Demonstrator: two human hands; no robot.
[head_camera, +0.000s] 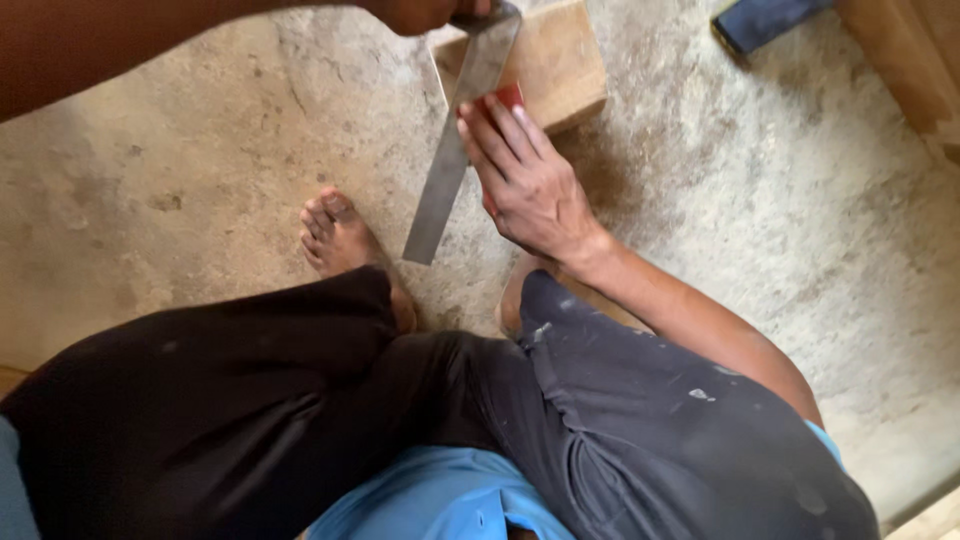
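Blade (455, 160) gripped by left hand (420, 12); right hand (525, 175) presses red stone (510, 97) against edge.

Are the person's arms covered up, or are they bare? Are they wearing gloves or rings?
Both arms are bare as far as the picture shows; no sleeve reaches the forearms. The right hand has no glove, and no ring or watch shows on it or its wrist. The left hand is mostly cut off at the top edge, but the part in view is bare too. A blue shirt shows at the bottom.
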